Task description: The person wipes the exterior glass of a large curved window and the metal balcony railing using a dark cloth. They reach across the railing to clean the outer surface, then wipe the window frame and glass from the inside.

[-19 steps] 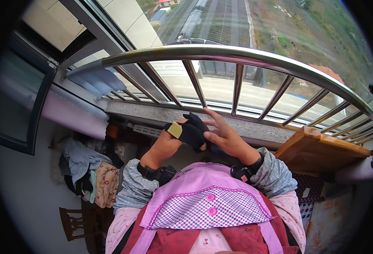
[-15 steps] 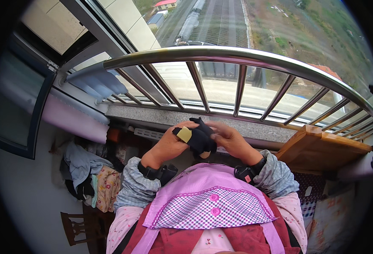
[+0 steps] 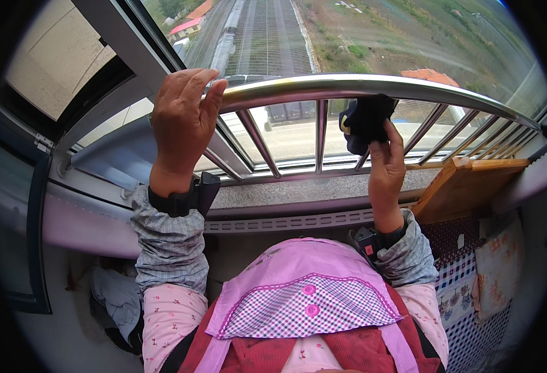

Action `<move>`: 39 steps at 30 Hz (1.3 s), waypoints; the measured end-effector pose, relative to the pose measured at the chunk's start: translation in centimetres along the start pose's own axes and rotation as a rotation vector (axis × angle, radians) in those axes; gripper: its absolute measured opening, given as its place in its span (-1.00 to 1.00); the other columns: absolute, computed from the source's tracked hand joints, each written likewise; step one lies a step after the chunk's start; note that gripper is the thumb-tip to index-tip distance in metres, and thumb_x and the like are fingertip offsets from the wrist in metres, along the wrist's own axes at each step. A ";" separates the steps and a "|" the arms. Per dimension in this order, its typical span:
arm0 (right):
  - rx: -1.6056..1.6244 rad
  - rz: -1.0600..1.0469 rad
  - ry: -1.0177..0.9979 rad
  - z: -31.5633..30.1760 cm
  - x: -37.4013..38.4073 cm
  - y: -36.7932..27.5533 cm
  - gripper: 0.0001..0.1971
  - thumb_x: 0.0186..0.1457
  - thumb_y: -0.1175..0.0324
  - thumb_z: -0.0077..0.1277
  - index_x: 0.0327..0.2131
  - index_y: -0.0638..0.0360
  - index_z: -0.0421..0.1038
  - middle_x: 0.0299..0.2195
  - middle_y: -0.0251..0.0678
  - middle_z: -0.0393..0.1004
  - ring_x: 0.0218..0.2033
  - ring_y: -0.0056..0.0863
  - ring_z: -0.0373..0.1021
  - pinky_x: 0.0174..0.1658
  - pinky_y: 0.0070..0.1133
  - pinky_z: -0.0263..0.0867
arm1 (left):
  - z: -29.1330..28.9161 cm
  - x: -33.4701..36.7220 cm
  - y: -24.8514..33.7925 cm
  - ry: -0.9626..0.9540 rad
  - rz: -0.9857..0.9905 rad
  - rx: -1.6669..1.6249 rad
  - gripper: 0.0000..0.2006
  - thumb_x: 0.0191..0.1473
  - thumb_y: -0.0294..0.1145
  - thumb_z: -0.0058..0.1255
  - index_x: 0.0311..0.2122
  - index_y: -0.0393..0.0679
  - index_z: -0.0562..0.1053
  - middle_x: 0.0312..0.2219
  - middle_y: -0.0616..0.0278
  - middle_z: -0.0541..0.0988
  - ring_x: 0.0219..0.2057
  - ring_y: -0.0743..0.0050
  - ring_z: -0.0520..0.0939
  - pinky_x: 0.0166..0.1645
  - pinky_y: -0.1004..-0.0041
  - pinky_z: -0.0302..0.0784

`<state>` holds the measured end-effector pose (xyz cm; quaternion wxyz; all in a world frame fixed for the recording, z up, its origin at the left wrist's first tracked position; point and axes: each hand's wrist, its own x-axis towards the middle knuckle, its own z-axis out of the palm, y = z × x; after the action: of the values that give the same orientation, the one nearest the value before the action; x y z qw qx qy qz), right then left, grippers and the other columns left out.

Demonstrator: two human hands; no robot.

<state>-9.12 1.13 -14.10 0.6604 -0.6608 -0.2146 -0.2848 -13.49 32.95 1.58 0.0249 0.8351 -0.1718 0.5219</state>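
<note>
My right hand (image 3: 386, 168) pinches a bunched black cloth (image 3: 368, 124) between thumb and fingers. The cloth is raised against the underside of the shiny metal handrail (image 3: 298, 88) and its bars. A bit of yellow shows at its left edge; its exact kind is hard to make out. Up at the left end of the handrail is my left hand (image 3: 185, 118), its fingers loosely bent and the thumb a little apart from them. Nothing shows in that hand. It covers part of the rail, and I cannot tell whether it touches the metal.
Behind the railing, a large window looks down on fields and tracks. At left stand an opened window sash (image 3: 12, 205) and light-blue fabric (image 3: 115, 152). A granite sill (image 3: 273, 194) runs below the bars. To the right are a wooden panel (image 3: 466, 186) and patterned cloths (image 3: 460, 280).
Both hands held the black cloth low before me. Now they are apart and higher: the left has let go and risen to the rail's left end; the right has carried the cloth up to the rail.
</note>
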 end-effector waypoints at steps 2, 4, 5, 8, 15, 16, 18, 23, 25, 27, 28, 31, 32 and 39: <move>-0.194 -0.100 0.051 1.8 0.7 0.1 -0.55 0.35 0.58 -0.09 0.28 0.24 0.24 0.06 -0.26 0.44 0.05 -0.52 0.42 0.14 -0.58 0.30 | 0.7 -0.3 -1.4 -0.039 -0.014 0.007 -0.78 0.20 -0.19 0.18 -0.30 -0.13 0.61 -0.40 0.21 0.65 -0.33 0.16 0.65 -0.24 0.30 0.57; -0.224 -0.121 0.077 3.0 1.5 0.6 -0.55 0.34 0.60 -0.09 0.27 0.25 0.25 0.08 -0.25 0.43 0.08 -0.48 0.40 0.19 -0.56 0.27 | 1.6 -0.6 -2.1 -0.070 -0.027 -0.015 -0.71 0.22 -0.10 0.14 -0.38 -0.10 0.62 -0.50 0.25 0.62 -0.42 0.20 0.63 -0.34 0.30 0.54; -0.154 -0.096 0.079 3.5 1.9 0.9 -0.55 0.32 0.61 -0.09 0.26 0.24 0.26 0.09 -0.24 0.41 0.08 -0.48 0.40 0.19 -0.56 0.27 | 1.9 -0.8 -2.5 -0.069 -0.026 -0.003 -0.63 0.25 -0.04 0.10 -0.50 -0.08 0.57 -0.61 0.26 0.53 -0.54 0.21 0.58 -0.46 0.25 0.48; -0.375 -0.232 0.106 4.4 3.3 2.2 -0.52 0.15 0.73 -0.09 0.13 0.16 0.43 0.12 -0.16 0.41 0.12 -0.18 0.41 0.15 -0.42 0.34 | 2.3 -1.3 -2.5 -0.164 -0.063 0.073 -0.56 0.27 0.00 0.06 -0.57 -0.07 0.50 -0.65 0.26 0.46 -0.59 0.18 0.54 -0.51 0.23 0.42; -0.480 -0.373 -0.173 6.9 2.0 8.4 -0.48 -0.07 0.78 0.16 -0.01 0.08 0.58 0.00 -0.25 0.40 -0.01 -0.27 0.42 0.03 -0.47 0.40 | 0.8 -0.1 -2.8 -0.393 -0.227 -0.142 -0.51 0.34 0.02 -0.05 -0.47 -0.21 0.52 -0.59 0.09 0.47 -0.54 -0.02 0.53 -0.44 0.20 0.40; -0.486 -0.362 -0.192 6.8 1.1 9.5 -0.47 -0.11 0.78 0.20 -0.02 0.07 0.59 -0.01 -0.25 0.39 -0.03 -0.28 0.42 0.03 -0.47 0.40 | 0.5 0.2 -3.1 -0.428 -0.213 -0.116 -0.50 0.34 0.03 -0.05 -0.47 -0.22 0.52 -0.59 0.08 0.46 -0.55 -0.02 0.52 -0.44 0.20 0.39; -0.503 -0.340 -0.206 6.6 -0.6 11.4 -0.46 -0.13 0.76 0.21 -0.03 0.06 0.59 -0.05 -0.27 0.37 -0.04 -0.28 0.40 -0.01 -0.47 0.42 | 0.0 0.8 -3.9 -0.530 -0.214 -0.066 -0.49 0.34 0.04 -0.05 -0.47 -0.23 0.51 -0.59 0.05 0.45 -0.56 -0.03 0.50 -0.45 0.21 0.38; -0.566 -0.342 -0.257 6.1 -2.4 12.8 -0.51 -0.19 0.67 0.26 -0.10 0.01 0.57 -0.05 -0.26 0.36 -0.07 -0.19 0.41 -0.07 -0.36 0.47 | 0.9 0.9 -4.7 -0.383 -0.123 -0.079 -0.48 0.32 0.00 -0.01 -0.60 -0.16 0.51 -0.68 0.13 0.44 -0.64 0.08 0.52 -0.54 0.24 0.33; -0.477 -0.287 -0.209 6.4 -1.4 11.7 -0.54 -0.15 0.68 0.24 -0.11 0.03 0.57 -0.05 -0.26 0.36 -0.05 -0.22 0.42 -0.07 -0.39 0.48 | 1.1 0.5 -4.7 -0.319 -0.102 -0.122 -0.51 0.31 -0.05 0.02 -0.59 -0.18 0.51 -0.67 0.14 0.45 -0.65 0.12 0.50 -0.54 0.25 0.33; -0.422 -0.306 -0.090 7.0 0.2 10.0 -0.57 -0.07 0.70 0.21 -0.09 0.06 0.58 -0.03 -0.23 0.36 -0.01 -0.23 0.43 -0.06 -0.41 0.48 | 1.1 0.3 -4.7 -0.239 -0.103 -0.203 -0.57 0.29 -0.14 0.09 -0.55 -0.24 0.52 -0.67 0.14 0.45 -0.66 0.14 0.47 -0.54 0.30 0.32; -0.438 -0.348 -0.024 7.0 1.3 9.2 -0.55 -0.02 0.73 0.16 -0.05 0.08 0.56 -0.02 -0.20 0.36 0.00 -0.21 0.43 -0.03 -0.40 0.46 | 1.1 0.2 -4.8 -0.227 -0.122 -0.217 -0.58 0.29 -0.15 0.10 -0.54 -0.25 0.52 -0.67 0.14 0.45 -0.65 0.14 0.47 -0.53 0.31 0.32; -0.498 -0.330 0.150 6.6 4.0 7.6 -0.52 0.08 0.72 0.07 0.08 0.12 0.47 -0.01 -0.11 0.35 -0.02 -0.08 0.42 -0.01 -0.33 0.39 | 0.9 0.1 -4.9 -0.189 -0.179 -0.281 -0.60 0.29 -0.19 0.11 -0.51 -0.28 0.52 -0.66 0.12 0.46 -0.64 0.16 0.48 -0.51 0.33 0.33; -0.588 -0.339 0.196 6.4 4.5 7.5 -0.53 0.09 0.70 0.06 0.09 0.12 0.45 -0.02 -0.08 0.35 -0.01 -0.05 0.38 0.02 -0.29 0.35 | 0.8 0.0 -5.0 -0.198 -0.201 -0.288 -0.61 0.29 -0.20 0.11 -0.51 -0.29 0.53 -0.65 0.11 0.47 -0.63 0.16 0.49 -0.51 0.34 0.34; -0.601 -0.221 0.130 6.2 0.3 9.5 -0.53 0.07 0.70 0.03 0.08 0.12 0.39 0.05 -0.07 0.30 0.10 -0.02 0.30 0.16 -0.25 0.25 | 0.8 -0.2 -5.2 -0.190 -0.248 -0.313 -0.62 0.29 -0.21 0.12 -0.49 -0.31 0.53 -0.62 0.10 0.51 -0.61 0.19 0.53 -0.47 0.35 0.39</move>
<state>-2.01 6.97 -20.81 0.4130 -0.7795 -0.1488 -0.4469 -11.28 37.70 1.79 0.2021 0.8812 -0.1482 0.4007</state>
